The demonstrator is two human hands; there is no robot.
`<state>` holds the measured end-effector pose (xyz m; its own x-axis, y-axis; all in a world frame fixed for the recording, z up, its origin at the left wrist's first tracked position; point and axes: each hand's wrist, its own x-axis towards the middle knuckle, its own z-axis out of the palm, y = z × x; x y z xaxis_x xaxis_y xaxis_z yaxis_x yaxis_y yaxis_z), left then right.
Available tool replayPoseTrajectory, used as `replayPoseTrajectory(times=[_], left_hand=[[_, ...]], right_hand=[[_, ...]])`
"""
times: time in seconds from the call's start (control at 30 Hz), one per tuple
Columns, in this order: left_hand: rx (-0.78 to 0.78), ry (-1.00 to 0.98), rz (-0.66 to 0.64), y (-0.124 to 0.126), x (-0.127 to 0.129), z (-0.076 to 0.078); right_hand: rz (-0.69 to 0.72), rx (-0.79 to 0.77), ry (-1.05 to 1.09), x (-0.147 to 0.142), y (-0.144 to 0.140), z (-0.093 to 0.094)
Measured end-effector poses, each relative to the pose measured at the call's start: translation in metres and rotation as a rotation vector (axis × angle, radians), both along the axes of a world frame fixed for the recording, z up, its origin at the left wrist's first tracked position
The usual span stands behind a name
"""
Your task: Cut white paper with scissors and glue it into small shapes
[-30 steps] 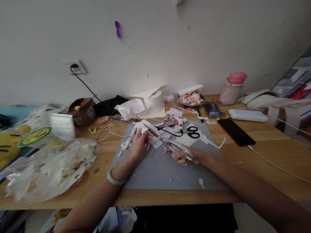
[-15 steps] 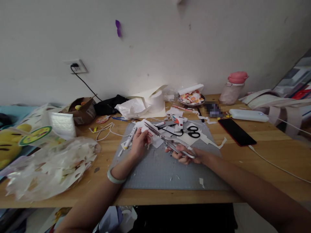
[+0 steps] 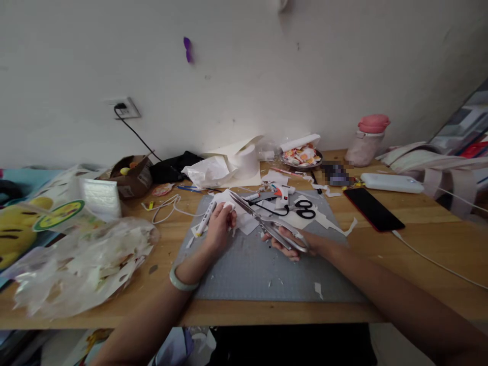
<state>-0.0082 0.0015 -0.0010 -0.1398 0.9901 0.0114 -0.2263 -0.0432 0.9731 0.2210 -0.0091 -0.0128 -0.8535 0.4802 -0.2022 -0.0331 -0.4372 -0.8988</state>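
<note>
Wood makes up the desk [image 3: 400, 264] that we sit at, and it runs from edge to edge below a pale wall [image 3: 267, 61]. At nine o'clock on it lies a big clear bag of paper scraps [image 3: 80, 264]. In the middle sits our grey cutting mat [image 3: 251, 269], dotted with small white offcuts.

At twelve o'clock, against the wall, we see a heap of white paper [image 3: 224, 168], with a dish of sweets [image 3: 301, 155] beside it. A pink bottle [image 3: 368, 140] stands at about one o'clock, a white power bank [image 3: 392, 182] and a black phone [image 3: 373, 208] at two o'clock. A torn cardboard box [image 3: 131, 175] is at ten o'clock, below the wall socket [image 3: 125, 108].

Over the mat, our left hand [image 3: 219, 229] has its fingers pinched shut on a small piece of white paper [image 3: 227, 201] at the mat's eleven o'clock. Our right hand [image 3: 295, 244] has its fingers curled tight round the handles of the silver scissors [image 3: 267, 223], just past the mat's centre. The blades point toward eleven o'clock, and their tips meet the paper that the left hand grips. We cannot tell how far apart the blades are.

Smaller things lie along the mat's far edge: a glue gun [image 3: 282, 193], black-handled scissors [image 3: 307, 208] and a white pen [image 3: 206, 218] just left of our left hand.
</note>
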Motion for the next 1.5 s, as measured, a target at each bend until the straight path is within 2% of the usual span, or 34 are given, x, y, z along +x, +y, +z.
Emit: replayPoseTrajectory(times=[0.1,0.23,0.4,0.6,0.87,1.2,1.5], left_hand=[[0.004,0.003,-0.017,-0.001,0.000,-0.001],[0.011,0.003,-0.041,-0.002,0.001,0.000],[0.010,-0.008,-0.053,-0.003,0.002,0.001],[0.020,-0.043,-0.030,0.000,0.001,-0.004],[0.039,-0.057,-0.021,0.001,0.000,-0.007],[0.086,-0.093,0.004,0.000,0.002,-0.003],[0.061,-0.061,-0.017,-0.001,0.002,-0.004]], right_hand=[[-0.009,0.134,-0.036,0.002,-0.001,0.004],[0.058,0.180,-0.012,0.007,0.000,0.005],[0.095,0.169,-0.015,0.010,0.004,0.000],[0.090,0.173,-0.016,0.008,0.003,0.001],[0.109,0.085,0.055,0.008,0.007,-0.006],[0.124,0.127,0.016,0.007,0.005,-0.005],[0.068,0.135,-0.021,0.005,0.003,0.001]])
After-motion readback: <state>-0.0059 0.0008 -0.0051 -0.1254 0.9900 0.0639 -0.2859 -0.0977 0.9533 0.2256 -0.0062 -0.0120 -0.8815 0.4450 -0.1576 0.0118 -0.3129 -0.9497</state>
